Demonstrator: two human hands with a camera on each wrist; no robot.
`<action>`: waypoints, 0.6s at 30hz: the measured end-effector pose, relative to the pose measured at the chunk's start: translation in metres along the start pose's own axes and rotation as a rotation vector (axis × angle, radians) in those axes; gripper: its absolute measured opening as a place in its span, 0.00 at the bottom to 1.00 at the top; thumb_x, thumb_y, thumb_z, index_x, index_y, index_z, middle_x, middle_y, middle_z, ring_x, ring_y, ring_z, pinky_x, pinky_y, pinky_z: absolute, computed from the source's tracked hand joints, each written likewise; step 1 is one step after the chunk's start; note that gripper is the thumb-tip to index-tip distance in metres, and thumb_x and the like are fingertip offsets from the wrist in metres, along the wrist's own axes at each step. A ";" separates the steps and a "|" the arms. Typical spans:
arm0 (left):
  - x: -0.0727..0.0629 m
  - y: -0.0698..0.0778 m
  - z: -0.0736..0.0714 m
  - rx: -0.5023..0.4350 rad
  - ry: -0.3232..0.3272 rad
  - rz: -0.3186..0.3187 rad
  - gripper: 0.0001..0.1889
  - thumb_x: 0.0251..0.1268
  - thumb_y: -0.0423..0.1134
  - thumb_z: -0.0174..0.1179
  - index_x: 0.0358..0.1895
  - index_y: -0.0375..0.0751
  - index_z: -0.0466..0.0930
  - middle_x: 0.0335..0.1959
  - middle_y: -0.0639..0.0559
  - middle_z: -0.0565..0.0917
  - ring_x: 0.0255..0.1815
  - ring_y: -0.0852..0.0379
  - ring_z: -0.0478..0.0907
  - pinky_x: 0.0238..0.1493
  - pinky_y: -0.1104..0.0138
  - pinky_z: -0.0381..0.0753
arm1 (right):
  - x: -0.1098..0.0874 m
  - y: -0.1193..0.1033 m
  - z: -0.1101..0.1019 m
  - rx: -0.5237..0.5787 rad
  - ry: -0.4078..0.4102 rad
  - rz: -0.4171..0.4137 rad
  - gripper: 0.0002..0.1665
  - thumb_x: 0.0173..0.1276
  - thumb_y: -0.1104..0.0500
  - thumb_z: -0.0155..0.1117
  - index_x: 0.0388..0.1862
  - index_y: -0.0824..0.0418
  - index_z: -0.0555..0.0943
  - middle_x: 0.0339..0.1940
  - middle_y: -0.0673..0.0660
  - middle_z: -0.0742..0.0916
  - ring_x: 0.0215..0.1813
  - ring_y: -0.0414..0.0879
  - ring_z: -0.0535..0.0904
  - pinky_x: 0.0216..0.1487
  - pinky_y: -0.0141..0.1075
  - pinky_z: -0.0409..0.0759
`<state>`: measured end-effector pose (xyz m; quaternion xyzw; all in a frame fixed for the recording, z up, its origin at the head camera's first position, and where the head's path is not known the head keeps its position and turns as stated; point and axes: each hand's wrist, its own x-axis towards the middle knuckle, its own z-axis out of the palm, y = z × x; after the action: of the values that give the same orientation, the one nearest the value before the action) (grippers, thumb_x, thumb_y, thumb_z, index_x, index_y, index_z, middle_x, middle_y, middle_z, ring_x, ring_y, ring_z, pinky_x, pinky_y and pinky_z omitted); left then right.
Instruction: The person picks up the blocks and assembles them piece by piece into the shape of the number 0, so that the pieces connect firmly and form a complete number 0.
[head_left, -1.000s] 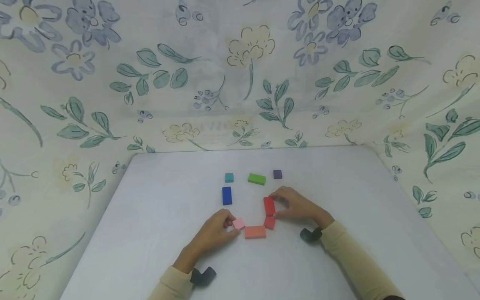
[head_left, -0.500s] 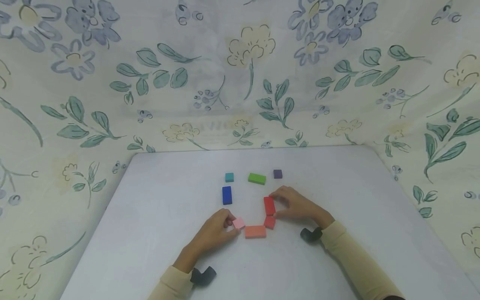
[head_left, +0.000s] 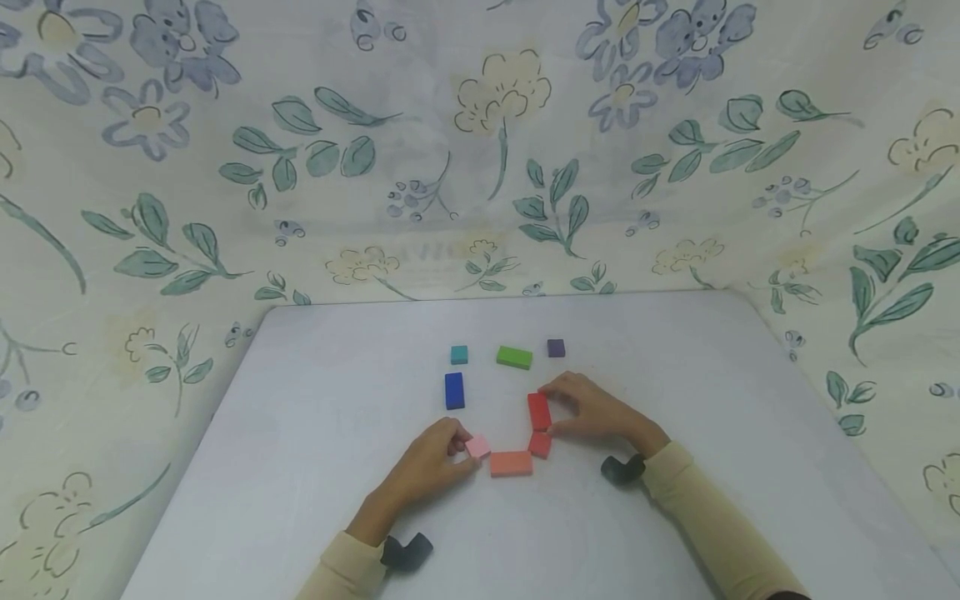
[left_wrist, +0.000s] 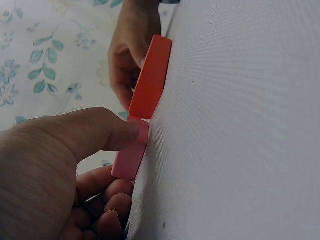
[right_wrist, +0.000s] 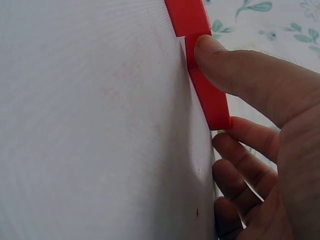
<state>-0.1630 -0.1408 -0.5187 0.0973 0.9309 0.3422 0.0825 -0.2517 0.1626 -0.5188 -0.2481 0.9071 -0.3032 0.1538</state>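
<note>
My left hand (head_left: 431, 460) pinches a small pink block (head_left: 477, 447) between thumb and forefinger. In the left wrist view the pink block (left_wrist: 131, 152) meets the end of an orange block (left_wrist: 151, 75). My right hand (head_left: 592, 408) holds a long red block (head_left: 538, 411) by its two ends, thumb at the near one and forefinger at the far one. A small red block (head_left: 539, 444) sits between that long block and the orange one, so these pieces form a curved row. The right wrist view shows the thumb over the joint of the red blocks (right_wrist: 212, 100).
Beyond the hands lie a blue block (head_left: 454, 391), a teal cube (head_left: 459, 355), a green block (head_left: 514, 357) and a purple cube (head_left: 556, 348). All rest on a white table (head_left: 322, 367). Floral cloth (head_left: 420, 167) hangs behind it and at both sides.
</note>
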 end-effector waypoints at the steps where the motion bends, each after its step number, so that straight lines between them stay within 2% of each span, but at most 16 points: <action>1: 0.000 0.000 0.000 0.001 0.001 0.001 0.14 0.60 0.46 0.69 0.45 0.49 0.77 0.36 0.59 0.77 0.39 0.60 0.73 0.43 0.66 0.79 | 0.000 0.000 0.000 0.004 -0.001 0.004 0.36 0.58 0.45 0.75 0.67 0.46 0.75 0.63 0.44 0.79 0.70 0.45 0.70 0.71 0.49 0.72; 10: 0.000 -0.001 0.000 0.005 0.001 0.018 0.14 0.60 0.46 0.69 0.45 0.48 0.77 0.36 0.58 0.77 0.39 0.60 0.73 0.42 0.66 0.78 | -0.001 0.000 -0.001 0.026 -0.017 0.028 0.37 0.59 0.46 0.74 0.68 0.45 0.74 0.65 0.45 0.78 0.71 0.45 0.69 0.72 0.51 0.71; 18: 0.000 -0.001 0.000 0.003 0.009 0.026 0.14 0.60 0.46 0.69 0.45 0.48 0.77 0.35 0.59 0.76 0.38 0.61 0.72 0.41 0.67 0.77 | -0.002 0.002 -0.001 0.024 -0.011 -0.019 0.38 0.60 0.45 0.73 0.69 0.48 0.74 0.64 0.47 0.79 0.70 0.46 0.69 0.72 0.51 0.71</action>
<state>-0.1630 -0.1415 -0.5193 0.1080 0.9304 0.3423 0.0739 -0.2509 0.1651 -0.5193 -0.2568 0.9001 -0.3140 0.1590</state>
